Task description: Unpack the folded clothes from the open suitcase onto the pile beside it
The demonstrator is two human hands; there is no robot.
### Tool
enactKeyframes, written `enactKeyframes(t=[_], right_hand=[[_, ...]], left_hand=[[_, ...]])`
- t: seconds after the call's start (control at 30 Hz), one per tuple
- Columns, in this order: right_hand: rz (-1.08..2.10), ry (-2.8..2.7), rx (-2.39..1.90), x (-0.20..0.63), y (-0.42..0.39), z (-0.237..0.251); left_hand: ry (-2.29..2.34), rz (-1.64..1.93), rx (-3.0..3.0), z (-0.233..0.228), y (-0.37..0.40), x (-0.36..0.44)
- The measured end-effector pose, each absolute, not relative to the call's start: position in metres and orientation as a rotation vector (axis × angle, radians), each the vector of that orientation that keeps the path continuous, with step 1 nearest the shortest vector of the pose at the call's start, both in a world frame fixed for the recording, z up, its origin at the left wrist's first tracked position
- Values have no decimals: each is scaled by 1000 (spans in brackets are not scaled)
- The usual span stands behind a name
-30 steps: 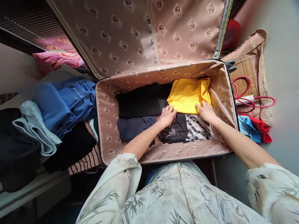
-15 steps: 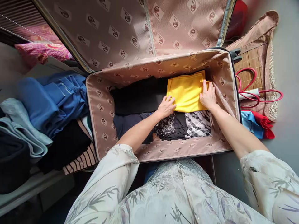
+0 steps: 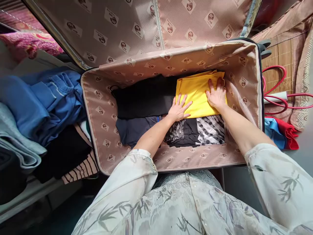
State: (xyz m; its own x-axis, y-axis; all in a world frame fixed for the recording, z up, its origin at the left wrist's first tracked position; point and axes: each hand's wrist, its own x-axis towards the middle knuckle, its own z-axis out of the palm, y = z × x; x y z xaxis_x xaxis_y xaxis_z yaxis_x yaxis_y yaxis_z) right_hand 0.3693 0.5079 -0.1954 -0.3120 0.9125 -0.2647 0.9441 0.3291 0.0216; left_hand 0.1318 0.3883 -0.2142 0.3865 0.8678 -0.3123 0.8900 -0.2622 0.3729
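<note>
A folded yellow garment [image 3: 195, 94] lies in the right part of an open suitcase [image 3: 132, 60]. My left hand [image 3: 179, 109] rests on its left edge with fingers spread. On its right side my right hand [image 3: 217, 94] presses flat, fingers stretched out. Black folded clothing [image 3: 144, 98] fills the back left of the suitcase. In front of that lies a dark navy garment [image 3: 137, 129], partly hidden by my left forearm. A black-and-white patterned garment [image 3: 210, 129] sits at the front right, nearest my body.
The suitcase lid [image 3: 117, 29] stands raised at the back. Blue trousers [image 3: 44, 98], grey clothing [image 3: 19, 140] and a striped garment [image 3: 80, 166] are piled at the left. At the right are a red cord [image 3: 281, 96], blue cloth [image 3: 275, 132] and red cloth [image 3: 290, 132].
Both hands have flattened and spread on the yellow garment; the right fingers no longer bend at its far right edge. The view has moved closer to the suitcase.
</note>
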Motion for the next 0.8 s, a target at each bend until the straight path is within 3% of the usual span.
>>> enactKeyframes(t=[0.2,0.37,0.47,0.57,0.67,0.8], right_hand=[[-152,2373,1708,367,511,-211],[-256,2351,1628,366,523,-184],[-185,2495,1552,356,502,-151],[-241,2540,1507,351,456,-133],[-542,2300,1411,355,426,-142],[-678,2122,1527,343,436,-155]], left_hand=[[1499,-57,2123,-215,389,131],[1451,-199,2071,-191,404,139],[1480,-260,2060,-149,392,138],[1584,-106,2111,-93,346,122],[1644,84,2111,-38,280,93],[2008,278,1903,23,192,27]])
